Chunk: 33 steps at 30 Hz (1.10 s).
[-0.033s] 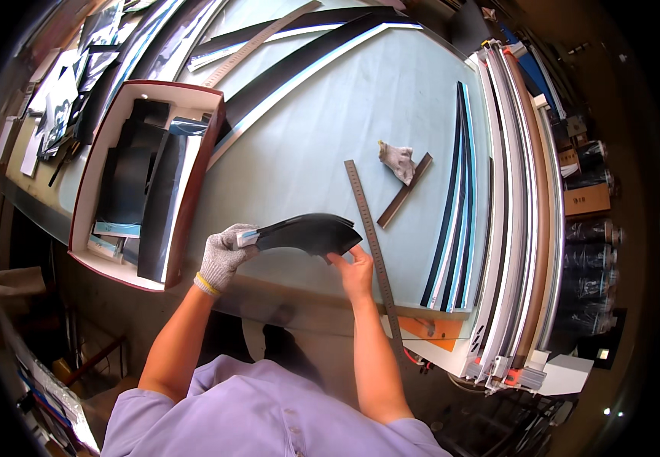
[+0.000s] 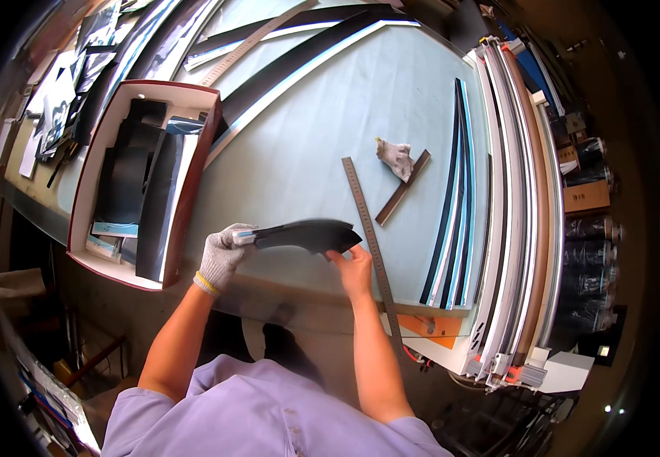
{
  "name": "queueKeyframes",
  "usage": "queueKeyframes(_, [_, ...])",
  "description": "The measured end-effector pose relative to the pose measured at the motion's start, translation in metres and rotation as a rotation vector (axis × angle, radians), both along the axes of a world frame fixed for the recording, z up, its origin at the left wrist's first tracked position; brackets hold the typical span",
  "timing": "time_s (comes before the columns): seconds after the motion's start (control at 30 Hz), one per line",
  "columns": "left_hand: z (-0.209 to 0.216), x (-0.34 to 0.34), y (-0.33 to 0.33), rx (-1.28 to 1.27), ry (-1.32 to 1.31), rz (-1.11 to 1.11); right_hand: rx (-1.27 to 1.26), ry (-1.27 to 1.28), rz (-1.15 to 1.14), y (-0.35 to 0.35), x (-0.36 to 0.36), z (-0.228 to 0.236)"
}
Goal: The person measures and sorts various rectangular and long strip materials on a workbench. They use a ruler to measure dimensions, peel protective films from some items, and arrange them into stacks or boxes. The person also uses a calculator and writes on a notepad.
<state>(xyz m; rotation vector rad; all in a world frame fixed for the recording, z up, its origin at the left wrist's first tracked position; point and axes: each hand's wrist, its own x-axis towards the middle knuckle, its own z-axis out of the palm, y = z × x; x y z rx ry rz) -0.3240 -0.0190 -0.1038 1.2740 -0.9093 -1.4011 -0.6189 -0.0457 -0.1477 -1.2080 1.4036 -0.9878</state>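
A small bundle of black film sheets [image 2: 307,233] with a white-and-blue edge is held between my hands over the table's near side. My left hand [image 2: 223,257], in a grey knit glove with a yellow cuff, is closed round the bundle's pale left end. My bare right hand [image 2: 353,268] pinches the lower right corner between thumb and fingers. The sheets bow upward in the middle, and their right ends fan slightly apart. Left of my gloved hand stands an open box [image 2: 212,145] with a dark red outside, holding more black film pieces [image 2: 126,183].
A steel ruler [image 2: 372,232] lies just right of my right hand, reaching past the table edge. Beyond it are a crumpled glove [image 2: 396,158] and a dark straight bar [image 2: 403,187]. Narrow black strips [image 2: 452,206] lie at right, beside long rolls [image 2: 524,206]. Longer strips [image 2: 292,76] cross the back.
The bundle is bowed slightly less and its upper face shows flatter. Both hands keep their hold at its two ends.
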Motion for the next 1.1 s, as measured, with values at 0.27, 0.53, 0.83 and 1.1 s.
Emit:
queueKeyframes(0.27, [0.008,-0.024,0.003,-0.039,-0.084,-0.016,-0.038,-0.112,0.018,0.005,0.012,0.036])
queueKeyframes(0.53, [-0.022,-0.035,-0.013,-0.011,-0.44,-0.132,0.01,0.123,0.111,0.022,0.006,0.029])
queueKeyframes(0.83, [-0.043,-0.048,-0.007,0.048,-0.208,0.158,0.018,1.048,-0.629,0.157,-0.143,-0.005])
queueKeyframes(1.1, [-0.052,-0.057,-0.012,0.332,-0.193,0.361,0.112,0.865,-0.204,0.247,-0.177,-0.009])
